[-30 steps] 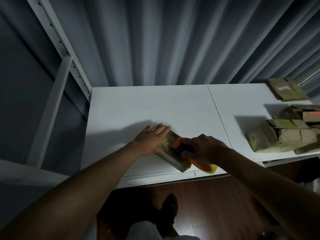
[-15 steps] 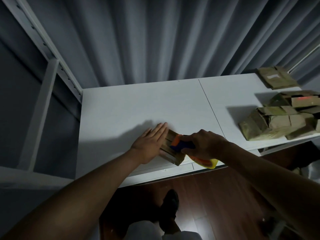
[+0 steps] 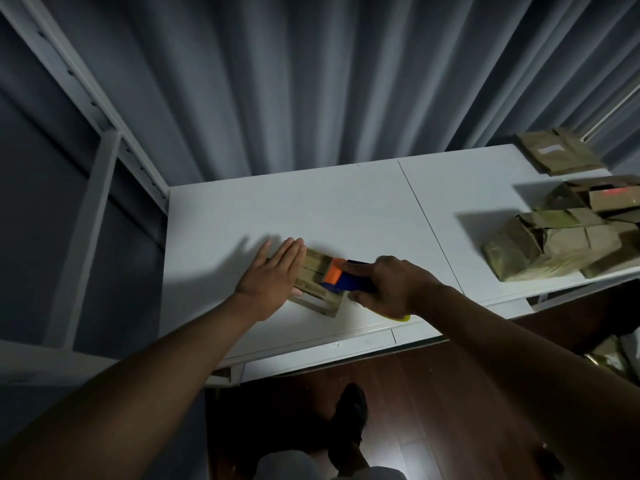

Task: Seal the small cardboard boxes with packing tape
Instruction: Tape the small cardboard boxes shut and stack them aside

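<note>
**Dispenser shifted onto box top, left palm flat on far side**

Since half a second ago the tape dispenser [image 3: 341, 279] has drawn back along the box top, its orange front now plainly exposed over the lid, while the left hand [image 3: 273, 277] stays laid against the box's left side.

Head view: the small cardboard box [image 3: 317, 285] lies on the white table [image 3: 346, 209], near the front edge, at about 6 o'clock of the tabletop. Left hand, at 9 o'clock of the box, is spread flat with fingers straight, palm resting on the box's left portion. Right hand [image 3: 391, 289], at 3 o'clock of the box, is curled around the blue body of the dispenser; a yellow part [image 3: 401, 318] shows beneath the wrist. Orange end of the dispenser touches the box lid. Tape itself cannot be made out.

A pile of further cardboard boxes [image 3: 561, 240] sits at 3 o'clock on the table, well apart from the work. One flattened box [image 3: 557, 155] lies at 2 o'clock, near the grey curtain [image 3: 311, 81]. A white metal frame [image 3: 104, 140] stands at 9 o'clock. Dark shoe [image 3: 349, 407] on the wooden floor at 6 o'clock
</note>
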